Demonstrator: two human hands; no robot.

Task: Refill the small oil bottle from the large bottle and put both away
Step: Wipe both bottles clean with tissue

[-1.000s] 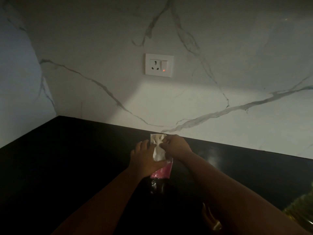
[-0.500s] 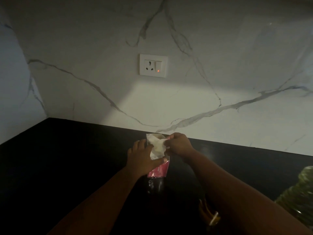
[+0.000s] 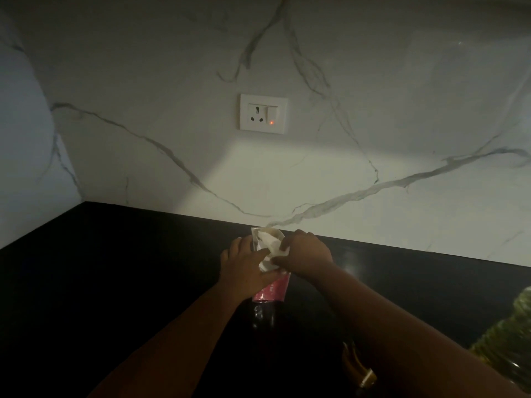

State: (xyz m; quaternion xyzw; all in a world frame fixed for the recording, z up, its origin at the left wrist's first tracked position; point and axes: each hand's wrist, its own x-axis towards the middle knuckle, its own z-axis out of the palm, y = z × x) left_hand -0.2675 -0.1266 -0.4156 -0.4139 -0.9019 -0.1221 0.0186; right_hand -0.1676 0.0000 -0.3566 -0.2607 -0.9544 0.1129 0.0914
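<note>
At the dark table's (image 3: 115, 282) centre, the left hand (image 3: 247, 271) grips a pink-labelled packet (image 3: 273, 290) while the right hand (image 3: 304, 254) pinches white tissue (image 3: 268, 247) at its top, the large oil bottle (image 3: 505, 340) at four o'clock.

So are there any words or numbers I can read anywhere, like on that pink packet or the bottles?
No text can be read in this dim picture.
pink packet: faint pale marks on its face, too blurred to read.
wall socket: no lettering shows, only a small red light.
large bottle: no label visible.
small bottle: no label visible.
</note>
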